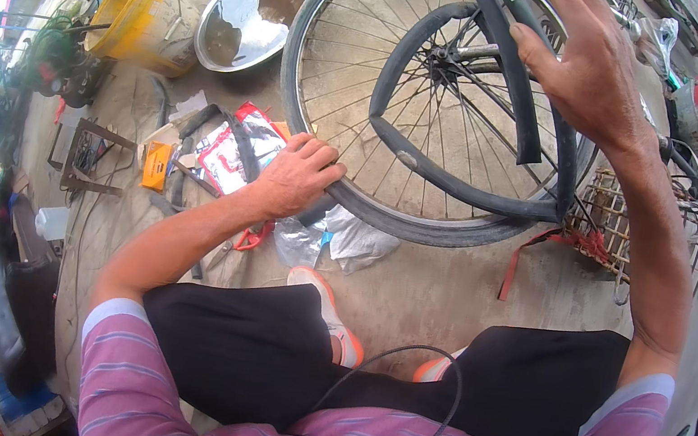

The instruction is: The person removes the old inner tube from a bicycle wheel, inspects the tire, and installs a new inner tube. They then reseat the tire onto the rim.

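A spoked bicycle wheel (388, 199) with a black tire lies before me. My left hand (299, 175) is closed over the tire at its near left side, fingers curled onto the rim. A limp black inner tube (463, 187) hangs in a loose loop across the spokes. My right hand (586, 73) is at the upper right of the wheel, its thumb against a thick black tube (511, 70) with a white label. The fingers of that hand reach along it to the picture's top edge, so their tips are partly cut off.
To the far left stand a metal basin (211, 50) of water and a yellow bucket (138, 20). Plastic packets (236, 150), an orange box (156, 166) and red-handled pliers (253, 237) lie left. A wire basket (619, 215) with a red strap is at right.
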`<action>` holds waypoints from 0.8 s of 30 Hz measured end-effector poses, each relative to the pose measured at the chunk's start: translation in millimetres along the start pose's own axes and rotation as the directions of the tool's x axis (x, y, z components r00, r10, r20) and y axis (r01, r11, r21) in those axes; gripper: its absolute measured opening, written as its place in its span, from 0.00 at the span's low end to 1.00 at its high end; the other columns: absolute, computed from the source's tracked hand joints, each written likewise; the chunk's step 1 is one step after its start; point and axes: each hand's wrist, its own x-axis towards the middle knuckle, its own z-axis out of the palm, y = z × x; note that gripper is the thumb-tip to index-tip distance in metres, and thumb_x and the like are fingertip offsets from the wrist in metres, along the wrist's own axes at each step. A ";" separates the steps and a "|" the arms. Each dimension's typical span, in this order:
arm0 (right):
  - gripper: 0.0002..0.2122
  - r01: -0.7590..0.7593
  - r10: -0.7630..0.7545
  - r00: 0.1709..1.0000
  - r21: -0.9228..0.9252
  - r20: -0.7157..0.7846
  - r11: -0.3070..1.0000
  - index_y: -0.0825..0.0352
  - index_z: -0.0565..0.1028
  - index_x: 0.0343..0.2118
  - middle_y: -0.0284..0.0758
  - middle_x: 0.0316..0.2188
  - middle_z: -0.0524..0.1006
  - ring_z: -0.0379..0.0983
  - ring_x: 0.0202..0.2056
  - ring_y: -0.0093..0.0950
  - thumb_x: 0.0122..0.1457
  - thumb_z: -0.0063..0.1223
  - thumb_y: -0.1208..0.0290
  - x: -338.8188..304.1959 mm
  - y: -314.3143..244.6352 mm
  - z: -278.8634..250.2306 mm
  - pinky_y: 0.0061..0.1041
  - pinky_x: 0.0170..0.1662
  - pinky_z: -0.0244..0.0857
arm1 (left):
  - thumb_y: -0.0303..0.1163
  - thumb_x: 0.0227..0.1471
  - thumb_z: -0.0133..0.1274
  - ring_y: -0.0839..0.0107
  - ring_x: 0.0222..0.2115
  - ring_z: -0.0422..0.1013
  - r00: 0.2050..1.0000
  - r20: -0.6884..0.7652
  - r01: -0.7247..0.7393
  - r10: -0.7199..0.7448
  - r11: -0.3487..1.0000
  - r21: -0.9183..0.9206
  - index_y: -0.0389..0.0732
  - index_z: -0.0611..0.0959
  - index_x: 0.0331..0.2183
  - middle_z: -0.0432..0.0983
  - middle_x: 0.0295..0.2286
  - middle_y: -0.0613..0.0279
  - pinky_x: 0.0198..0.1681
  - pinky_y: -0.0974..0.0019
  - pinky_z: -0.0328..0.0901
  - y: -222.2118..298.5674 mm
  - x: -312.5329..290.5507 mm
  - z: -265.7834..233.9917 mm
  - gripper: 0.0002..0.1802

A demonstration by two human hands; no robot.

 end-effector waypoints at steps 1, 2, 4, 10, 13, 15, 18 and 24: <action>0.23 0.069 -0.068 0.998 0.033 -0.015 0.997 0.65 0.77 0.63 0.46 0.59 0.79 0.77 0.59 0.44 0.65 0.63 0.70 0.5 -16.2 -3.2 0.38 0.63 0.72 | 0.30 0.40 0.68 0.59 0.48 0.74 0.999 -0.038 -0.021 0.022 1.000 0.010 0.44 0.84 0.42 0.77 0.41 0.60 0.58 0.50 0.66 -4.3 1.7 4.6 0.22; 0.22 0.084 -0.096 0.994 0.175 0.061 0.981 0.67 0.78 0.60 0.45 0.55 0.81 0.79 0.55 0.44 0.63 0.63 0.72 -4.8 -33.8 3.5 0.39 0.59 0.73 | 0.30 0.41 0.67 0.60 0.48 0.74 0.997 -0.070 -0.032 0.034 0.999 0.022 0.44 0.84 0.42 0.77 0.41 0.61 0.58 0.49 0.66 -6.3 1.1 8.5 0.21; 0.17 0.000 -0.127 0.956 0.435 0.264 0.900 0.68 0.81 0.52 0.43 0.43 0.83 0.82 0.46 0.44 0.63 0.62 0.67 -24.6 -70.7 29.2 0.42 0.51 0.75 | 0.29 0.42 0.66 0.60 0.45 0.75 0.995 -0.095 -0.033 0.033 0.999 0.005 0.44 0.84 0.39 0.77 0.38 0.62 0.58 0.49 0.66 -1.4 0.3 2.7 0.18; 0.16 -0.207 -0.218 0.683 0.471 0.697 0.857 0.72 0.81 0.43 0.48 0.39 0.82 0.82 0.45 0.51 0.59 0.61 0.64 -108.5 -119.4 90.9 0.48 0.48 0.76 | 0.30 0.42 0.68 0.59 0.43 0.75 0.999 -0.023 0.023 -0.024 0.998 -0.050 0.44 0.83 0.36 0.77 0.36 0.62 0.56 0.50 0.66 5.1 3.7 -31.5 0.16; 0.16 -0.418 -0.225 0.547 0.496 0.806 0.761 0.74 0.81 0.41 0.53 0.37 0.85 0.83 0.42 0.55 0.59 0.59 0.64 -122.8 -134.6 108.7 0.51 0.48 0.76 | 0.31 0.41 0.71 0.57 0.44 0.75 0.998 0.026 0.054 -0.051 0.989 -0.139 0.43 0.84 0.37 0.77 0.36 0.61 0.56 0.51 0.66 6.6 2.3 -45.8 0.18; 0.16 -0.448 -0.203 0.599 0.535 0.774 0.716 0.75 0.81 0.41 0.55 0.35 0.84 0.83 0.41 0.56 0.58 0.59 0.64 -125.5 -141.3 110.6 0.51 0.47 0.76 | 0.32 0.42 0.73 0.55 0.44 0.75 0.994 0.097 0.077 -0.056 0.970 -0.229 0.42 0.85 0.40 0.77 0.38 0.59 0.56 0.50 0.67 0.5 2.2 -56.0 0.21; 0.17 -0.450 -0.215 0.514 0.475 0.830 0.756 0.75 0.80 0.42 0.55 0.35 0.84 0.83 0.40 0.56 0.58 0.58 0.65 -110.4 -145.7 105.0 0.51 0.47 0.76 | 0.35 0.43 0.75 0.50 0.47 0.74 0.977 0.038 0.210 -0.208 0.930 -0.301 0.40 0.85 0.47 0.76 0.44 0.54 0.58 0.48 0.67 -3.6 3.8 -58.1 0.28; 0.15 -0.347 -0.259 0.416 0.415 0.872 0.841 0.77 0.82 0.36 0.57 0.31 0.84 0.84 0.36 0.55 0.52 0.57 0.68 -100.2 -152.6 96.2 0.49 0.41 0.78 | 0.52 0.55 0.72 0.57 0.47 0.77 0.544 0.060 0.807 -0.837 0.502 -0.312 0.29 0.74 0.61 0.77 0.48 0.46 0.53 0.55 0.72 -53.8 1.8 -34.1 0.46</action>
